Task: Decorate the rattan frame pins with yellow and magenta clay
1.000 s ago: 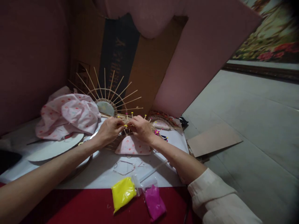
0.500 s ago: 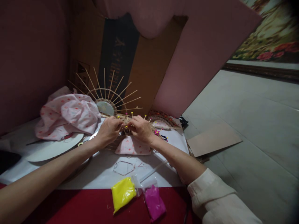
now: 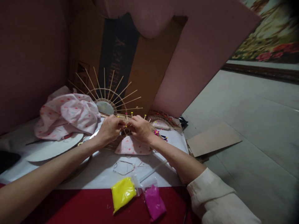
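My left hand [image 3: 109, 128] and my right hand [image 3: 141, 128] meet over a woven stick fan [image 3: 114, 144] with yellow and pink tips. The fingers of both hands are pinched together. A tiny yellow bit [image 3: 126, 126] shows between the fingertips; whatever else they grip is hidden. Below my right hand, a half-round pad of dotted pink cloth [image 3: 133, 146] forms the fan's base. A pink flower shape with a yellow centre [image 3: 156, 132] sits at its right side. Behind stands a second stick fan [image 3: 112, 90] with bare tips around a pale half-round base.
Crumpled dotted cloth [image 3: 67, 115] and a pale round board [image 3: 56, 147] lie left. Yellow clay [image 3: 123, 193] and magenta clay [image 3: 154, 202] in clear bags lie in front. Another woven piece [image 3: 161, 124] is at right. A large cardboard sheet [image 3: 149, 71] stands behind.
Both hands stay at the same spot on the fan. The left fingertips have shifted slightly and the yellow bit between the hands shows a little differently.
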`<action>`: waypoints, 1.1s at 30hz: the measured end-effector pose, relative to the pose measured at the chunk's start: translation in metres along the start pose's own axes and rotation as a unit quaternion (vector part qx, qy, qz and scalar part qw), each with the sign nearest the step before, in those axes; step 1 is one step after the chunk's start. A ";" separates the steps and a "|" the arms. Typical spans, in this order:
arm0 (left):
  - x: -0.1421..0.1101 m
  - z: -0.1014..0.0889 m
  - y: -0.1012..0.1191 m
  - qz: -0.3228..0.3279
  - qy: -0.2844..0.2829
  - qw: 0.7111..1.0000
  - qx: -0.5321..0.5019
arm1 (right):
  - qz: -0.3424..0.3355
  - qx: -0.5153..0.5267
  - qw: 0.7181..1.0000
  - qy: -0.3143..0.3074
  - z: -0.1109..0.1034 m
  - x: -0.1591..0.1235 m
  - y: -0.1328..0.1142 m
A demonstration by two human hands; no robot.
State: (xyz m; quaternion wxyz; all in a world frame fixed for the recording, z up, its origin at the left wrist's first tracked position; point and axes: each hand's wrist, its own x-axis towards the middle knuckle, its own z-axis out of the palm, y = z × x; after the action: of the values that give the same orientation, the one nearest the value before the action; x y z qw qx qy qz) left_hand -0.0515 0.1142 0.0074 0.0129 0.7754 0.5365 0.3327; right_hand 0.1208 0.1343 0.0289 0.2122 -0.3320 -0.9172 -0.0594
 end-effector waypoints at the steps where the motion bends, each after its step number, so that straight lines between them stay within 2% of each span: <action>1: 0.000 0.000 0.000 0.000 0.003 1.000 0.000 | 0.002 -0.001 1.000 0.000 0.000 0.000 0.000; 8: -0.001 -0.001 0.000 0.022 -0.001 0.999 0.031 | 0.008 -0.004 1.000 0.001 0.000 0.000 -0.001; 13: -0.002 -0.001 0.000 -0.001 -0.006 0.997 0.076 | 0.003 0.004 1.000 0.001 -0.003 -0.001 0.001; 21: -0.003 -0.005 0.007 -0.017 0.016 0.999 0.049 | 0.056 0.042 0.995 0.067 -0.013 -0.013 0.023; 33: -0.005 -0.006 0.005 -0.024 0.045 0.997 0.054 | -0.001 0.007 1.000 0.019 -0.004 -0.012 0.018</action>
State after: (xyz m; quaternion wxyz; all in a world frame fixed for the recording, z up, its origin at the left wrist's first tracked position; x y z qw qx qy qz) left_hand -0.0517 0.1054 0.0117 -0.0455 0.7460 0.5721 0.3377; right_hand 0.1423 0.1399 0.0271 0.2321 -0.3286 -0.9136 -0.0592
